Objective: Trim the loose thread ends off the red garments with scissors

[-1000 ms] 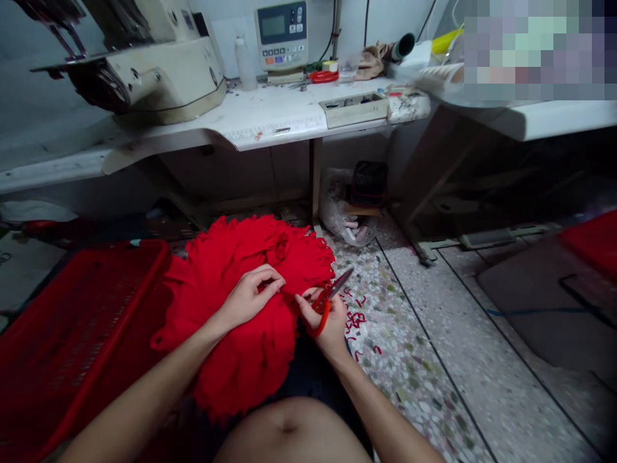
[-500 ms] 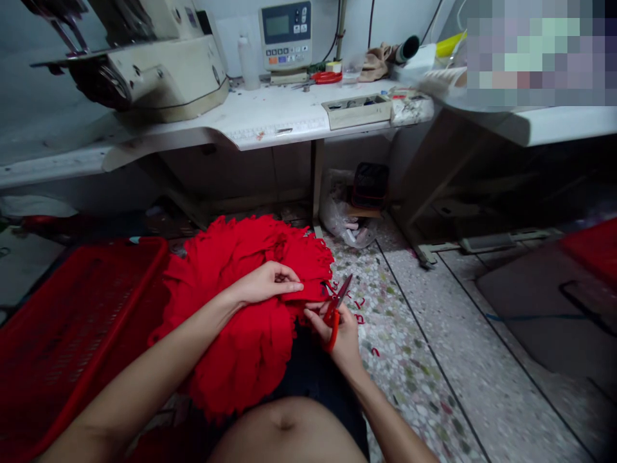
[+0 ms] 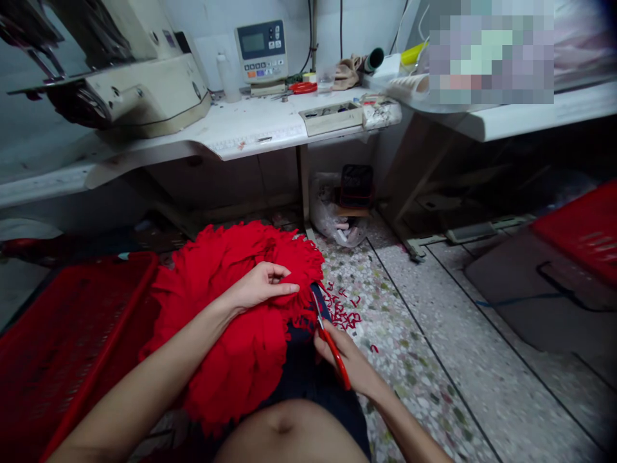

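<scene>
A large heap of red fabric pieces (image 3: 241, 360) with frilled edges lies over my lap. My left hand (image 3: 258, 287) rests on the heap, its fingers curled and thumb closed down on the red fabric; the exact grip is partly hidden. My right hand (image 3: 349, 360) grips a pair of scissors (image 3: 333, 354) with red handles, to the right of the heap. The metal blades point up toward the heap's right edge and look nearly closed. Dark blue trousers (image 3: 303, 366) show beneath them. Short red trimmings (image 3: 344, 315) are scattered on the floor beyond my right hand.
A red plastic basket (image 3: 72, 347) stands at the left. Ahead is a white sewing table (image 3: 260, 122) with a sewing machine (image 3: 144, 90) and a control panel (image 3: 261, 48). A plastic bag (image 3: 332, 222) sits underneath. At the right is a grey bin (image 3: 511, 296) beside a red crate (image 3: 583, 225).
My right hand has drawn back from the fabric, and the scissors now tilt up-left instead of up-right. My left hand stays over the heap. The view has turned slightly right.
</scene>
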`<state>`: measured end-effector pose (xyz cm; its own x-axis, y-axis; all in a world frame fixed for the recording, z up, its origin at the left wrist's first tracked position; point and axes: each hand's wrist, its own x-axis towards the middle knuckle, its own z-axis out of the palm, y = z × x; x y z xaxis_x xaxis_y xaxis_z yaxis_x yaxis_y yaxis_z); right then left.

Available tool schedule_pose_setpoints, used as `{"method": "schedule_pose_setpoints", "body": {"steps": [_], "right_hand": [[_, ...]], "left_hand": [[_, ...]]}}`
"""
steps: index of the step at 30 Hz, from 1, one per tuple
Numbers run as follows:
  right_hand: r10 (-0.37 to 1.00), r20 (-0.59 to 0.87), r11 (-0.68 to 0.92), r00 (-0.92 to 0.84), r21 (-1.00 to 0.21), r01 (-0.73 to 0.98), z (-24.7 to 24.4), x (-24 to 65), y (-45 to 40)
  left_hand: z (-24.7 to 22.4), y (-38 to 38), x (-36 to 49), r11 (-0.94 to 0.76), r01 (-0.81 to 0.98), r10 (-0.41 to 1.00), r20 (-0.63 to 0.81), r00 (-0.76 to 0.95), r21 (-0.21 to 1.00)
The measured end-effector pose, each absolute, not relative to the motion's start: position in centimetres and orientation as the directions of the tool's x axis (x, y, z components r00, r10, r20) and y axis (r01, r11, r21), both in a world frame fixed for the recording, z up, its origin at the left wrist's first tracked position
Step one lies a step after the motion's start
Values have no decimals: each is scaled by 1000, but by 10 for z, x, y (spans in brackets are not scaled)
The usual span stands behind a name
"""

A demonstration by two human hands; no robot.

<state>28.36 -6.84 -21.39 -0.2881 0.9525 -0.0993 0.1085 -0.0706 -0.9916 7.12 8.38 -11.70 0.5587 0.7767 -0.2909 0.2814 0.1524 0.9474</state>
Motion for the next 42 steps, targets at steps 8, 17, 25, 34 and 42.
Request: {"method": "schedule_pose_setpoints", "body": {"steps": [8, 17, 25, 34, 42], "right_hand": [[946, -63, -7, -317, -985, 173, -210, 276, -52], [960, -138, -117, -244, -988, 99, -221, 268, -49], [945, -198, -214, -261, -976, -32, -235, 268, -63], [959, -65, -48, -274, -996, 68, -218, 268, -53], [976, -189, -192, -108, -981, -12, -244, 261, -63]], "left_hand": [[-120, 76, 74, 125, 322, 755, -301, 582, 938], [-123, 78, 71, 148, 323, 698, -330, 635, 935], [-124, 76, 75, 105, 341, 672, -319, 668, 934], [-124, 76, 79, 11, 412, 574, -344, 743, 911], [-98, 71, 62, -260, 451, 516, -272, 812, 854]]}}
